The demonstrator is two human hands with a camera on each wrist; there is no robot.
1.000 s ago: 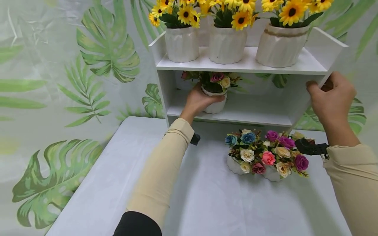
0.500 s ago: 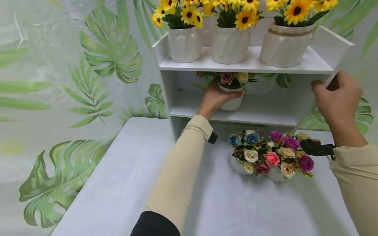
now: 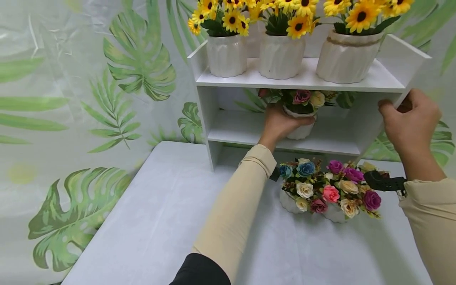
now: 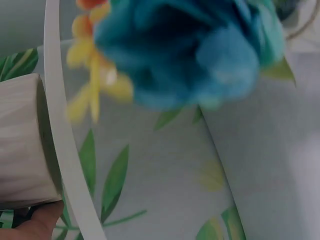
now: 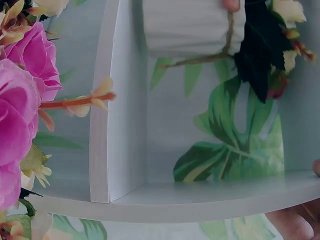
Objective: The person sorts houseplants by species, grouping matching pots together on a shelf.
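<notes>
The left grip (image 3: 279, 123) clasps a white pot (image 3: 299, 133) filled with pink and cream flowers (image 3: 303, 96), within the shelf unit's (image 3: 238, 123) middle compartment. The right grip (image 3: 412, 120) pinches the unit's right side panel (image 3: 367, 116). Above, three ribbed pots (image 3: 282, 58) hold yellow blooms (image 3: 298, 26); below, on the worktop (image 3: 178, 198), potted roses (image 3: 330, 194) crowd together.

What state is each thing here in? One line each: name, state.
Left hand: gripping the flowerpot
Flowerpot: upright; lifted or resting, cannot tell
Right hand: gripping the shelf unit
Shelf unit: standing upright
Sunflower pots: upright on the top shelf
Rose pots: side by side on the table
</notes>
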